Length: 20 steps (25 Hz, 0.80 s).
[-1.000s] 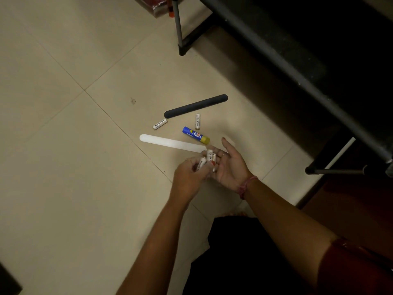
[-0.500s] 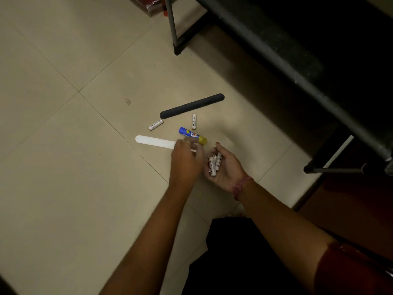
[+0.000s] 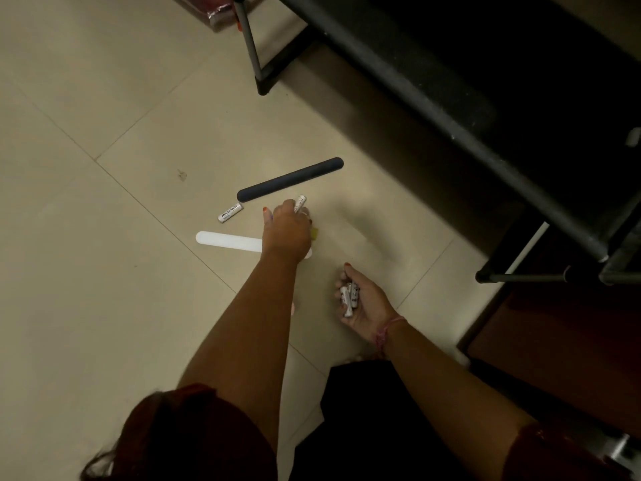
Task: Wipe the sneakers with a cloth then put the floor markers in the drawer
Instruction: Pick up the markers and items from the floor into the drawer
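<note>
My left hand (image 3: 286,230) reaches out over the floor, and its fingertips pinch a small white marker (image 3: 300,203) that lies tilted beside the long black stick (image 3: 290,179). The hand covers a blue marker; only its yellow end (image 3: 315,234) shows. Another small white marker (image 3: 230,212), labelled Heybright, lies loose on the tiles to the left. My right hand (image 3: 360,296) is held palm up nearer to me, fingers curled round several small white markers (image 3: 349,296). No sneakers, cloth or drawer are in view.
A flat white stick (image 3: 227,239) lies on the tiles, partly under my left wrist. A dark metal frame (image 3: 399,74) with thin legs (image 3: 250,39) runs across the upper right. A red packet (image 3: 216,10) sits at the top edge. My knee is at the bottom.
My left hand left my right palm and moved forward over the blue marker to the white marker by the black stick, which now lies tilted. My right hand drew back, still holding its markers.
</note>
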### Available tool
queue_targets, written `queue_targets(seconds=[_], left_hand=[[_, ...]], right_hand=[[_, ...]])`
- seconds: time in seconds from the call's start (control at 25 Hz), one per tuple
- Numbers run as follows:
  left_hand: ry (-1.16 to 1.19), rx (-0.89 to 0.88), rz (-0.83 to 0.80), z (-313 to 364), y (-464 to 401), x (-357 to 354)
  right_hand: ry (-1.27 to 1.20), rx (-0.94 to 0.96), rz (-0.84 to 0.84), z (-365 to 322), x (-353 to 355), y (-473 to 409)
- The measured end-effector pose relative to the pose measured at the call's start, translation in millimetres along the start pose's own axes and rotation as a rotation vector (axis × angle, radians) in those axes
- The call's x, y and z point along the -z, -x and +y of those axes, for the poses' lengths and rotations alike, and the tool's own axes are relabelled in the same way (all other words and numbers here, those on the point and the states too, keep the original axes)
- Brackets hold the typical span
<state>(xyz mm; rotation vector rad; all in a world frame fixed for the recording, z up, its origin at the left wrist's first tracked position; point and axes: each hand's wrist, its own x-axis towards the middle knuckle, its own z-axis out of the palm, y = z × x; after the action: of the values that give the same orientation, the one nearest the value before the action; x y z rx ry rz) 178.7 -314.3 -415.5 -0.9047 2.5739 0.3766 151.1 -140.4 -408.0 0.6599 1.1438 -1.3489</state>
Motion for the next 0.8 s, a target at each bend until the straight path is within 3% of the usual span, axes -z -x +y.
queue_targets(seconds=[0.2,0.32,0.48,0.68,0.8], left_hand=[[0.136,0.059,0.043,-8.1,-1.3,3.2],[0.323,0.074,0.209,-20.0,-2.6,13.9],[0.759,0.374,0.375,-59.7,6.6,29.0],[0.681,0.483,0.283,-103.1,0.6,21.6],[0.468,0.374,0.128,-109.3,-5.1,14.9]], right_hand=[[-0.006,-0.004,0.038,5.0,2.7,6.5],[-0.027,-0.01,0.039,5.5,0.5,7.3],[0.003,-0.018,0.031,7.8,3.2,6.3],[0.093,-0.037,0.015,6.8,3.1,6.3],[0.181,-0.045,0.017,4.4,-0.5,5.2]])
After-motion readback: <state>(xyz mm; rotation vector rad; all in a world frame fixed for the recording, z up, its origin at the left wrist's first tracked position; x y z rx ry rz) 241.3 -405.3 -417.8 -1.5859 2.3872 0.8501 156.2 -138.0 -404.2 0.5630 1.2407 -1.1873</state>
